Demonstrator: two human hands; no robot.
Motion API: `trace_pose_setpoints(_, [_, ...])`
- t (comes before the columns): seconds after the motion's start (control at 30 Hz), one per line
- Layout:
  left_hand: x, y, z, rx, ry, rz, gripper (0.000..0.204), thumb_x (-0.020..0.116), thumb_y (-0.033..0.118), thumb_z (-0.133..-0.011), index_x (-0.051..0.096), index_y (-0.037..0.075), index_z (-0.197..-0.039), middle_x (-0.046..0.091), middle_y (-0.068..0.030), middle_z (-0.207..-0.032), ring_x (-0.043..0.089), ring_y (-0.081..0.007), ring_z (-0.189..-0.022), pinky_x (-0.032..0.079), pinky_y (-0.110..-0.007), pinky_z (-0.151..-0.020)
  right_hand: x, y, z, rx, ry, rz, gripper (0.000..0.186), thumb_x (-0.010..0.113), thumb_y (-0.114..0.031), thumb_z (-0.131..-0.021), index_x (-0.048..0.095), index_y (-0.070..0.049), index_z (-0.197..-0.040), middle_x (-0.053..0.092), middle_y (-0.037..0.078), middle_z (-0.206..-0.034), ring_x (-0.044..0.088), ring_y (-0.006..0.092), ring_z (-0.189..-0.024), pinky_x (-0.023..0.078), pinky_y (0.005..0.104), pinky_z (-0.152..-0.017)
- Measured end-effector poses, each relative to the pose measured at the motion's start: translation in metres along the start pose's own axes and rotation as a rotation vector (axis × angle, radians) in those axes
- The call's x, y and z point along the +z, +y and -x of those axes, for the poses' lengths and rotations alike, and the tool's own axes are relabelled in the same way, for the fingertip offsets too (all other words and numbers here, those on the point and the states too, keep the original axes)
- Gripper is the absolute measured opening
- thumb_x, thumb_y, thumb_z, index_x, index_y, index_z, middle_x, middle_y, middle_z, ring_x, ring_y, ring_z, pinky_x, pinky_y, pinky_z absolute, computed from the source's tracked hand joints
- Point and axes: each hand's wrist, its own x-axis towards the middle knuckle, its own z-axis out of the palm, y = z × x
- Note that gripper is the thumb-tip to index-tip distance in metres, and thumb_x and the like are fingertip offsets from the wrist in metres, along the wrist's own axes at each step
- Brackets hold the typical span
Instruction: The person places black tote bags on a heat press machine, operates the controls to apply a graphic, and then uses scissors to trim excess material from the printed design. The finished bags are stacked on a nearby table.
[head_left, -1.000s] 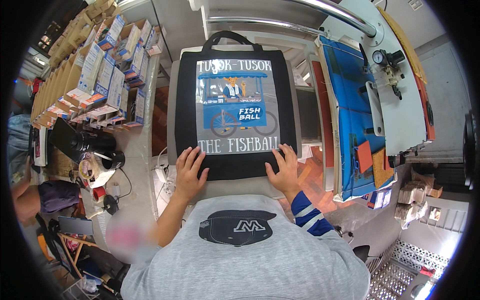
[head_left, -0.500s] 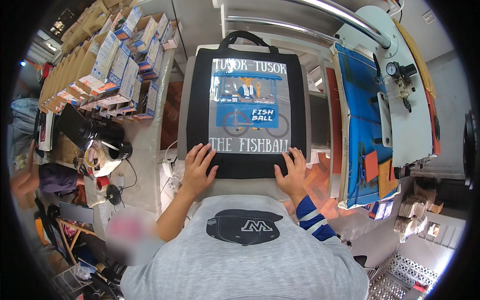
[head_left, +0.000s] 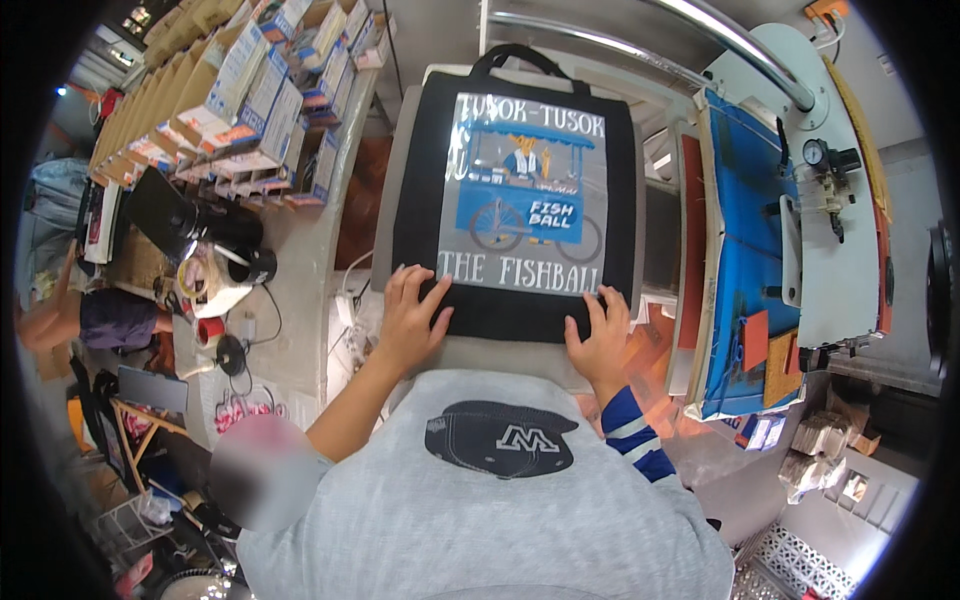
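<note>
A black tote bag [head_left: 500, 319] lies flat on a grey padded board [head_left: 484, 354], its looped handles at the far end. On its front is a glossy clear sheet [head_left: 540, 270] bearing white lettering and a colourful picture of a food cart. My left hand [head_left: 412, 312] rests on the sheet's near left corner, fingers spread over the sheet's edge and the black cloth. At the near right corner, the fingertips of my right hand [head_left: 600, 335] touch the sheet's edge, thumb apart on the bag. Both hands are open and hold nothing.
To the left, a long table [head_left: 290, 300] carries cardboard boxes [head_left: 225, 105], red tape [head_left: 209, 331] and a cable. At right stand a blue-meshed screen frame [head_left: 735, 250] and a machine with a pressure gauge [head_left: 814, 152]. A metal bar [head_left: 740, 45] crosses overhead. Another person [head_left: 120, 325] is at far left.
The whole view has shifted and tilted slightly, so the bag appears farther up and right. My hands stay at the sheet's near corners, with little change in their pose.
</note>
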Motion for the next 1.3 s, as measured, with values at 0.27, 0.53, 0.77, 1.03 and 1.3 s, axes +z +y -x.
trace_pose_setpoints(0.27, [0.001,0.008,0.004,-0.035,-0.020,-0.099,0.051,0.073,0.021,-0.083,0.064,0.012,-0.133,0.053,-0.0074,-0.108,0.048,-0.0273,-0.111,0.028,-0.053,-0.110,-0.008,-0.011,0.004,0.051,-0.011,0.068,0.047,0.075,-0.025,-0.082,0.065,-0.005,-0.122,0.055,0.016,-0.125,0.050,0.0376,-0.120,0.038,0.0518,-0.103])
trace_pose_setpoints(0.53, [0.003,0.011,0.004,-0.028,-0.044,-0.124,0.052,0.074,0.018,-0.085,0.063,0.012,-0.136,0.054,-0.0093,-0.111,0.049,-0.0292,-0.113,0.029,-0.054,-0.113,-0.005,-0.006,0.012,0.039,0.017,0.099,0.045,0.072,-0.026,-0.084,0.067,-0.003,-0.122,0.056,0.015,-0.125,0.049,0.0383,-0.121,0.036,0.0534,-0.107])
trace_pose_setpoints(0.77, [0.001,0.010,0.003,-0.023,-0.049,-0.120,0.053,0.074,0.017,-0.085,0.062,0.011,-0.137,0.053,-0.0102,-0.113,0.048,-0.0297,-0.115,0.030,-0.054,-0.113,-0.002,-0.008,0.014,0.049,0.040,0.080,0.047,0.073,-0.026,-0.083,0.066,-0.002,-0.123,0.056,0.015,-0.126,0.048,0.0383,-0.123,0.035,0.0539,-0.108])
trace_pose_setpoints(1.03, [0.002,0.010,0.003,-0.015,-0.046,-0.126,0.055,0.073,0.017,-0.085,0.061,0.011,-0.138,0.053,-0.0104,-0.113,0.048,-0.0299,-0.115,0.030,-0.055,-0.113,-0.001,-0.008,0.013,0.070,0.010,0.097,0.048,0.072,-0.026,-0.083,0.066,-0.002,-0.125,0.056,0.015,-0.126,0.048,0.0381,-0.123,0.034,0.0537,-0.109])
trace_pose_setpoints(1.3, [0.001,0.008,0.003,-0.029,-0.034,-0.097,0.054,0.074,0.020,-0.084,0.061,0.011,-0.136,0.052,-0.0103,-0.112,0.047,-0.0306,-0.114,0.031,-0.054,-0.112,-0.001,-0.007,0.015,0.077,-0.007,0.106,0.049,0.072,-0.026,-0.084,0.065,-0.005,-0.127,0.055,0.014,-0.126,0.048,0.0375,-0.123,0.034,0.0524,-0.108])
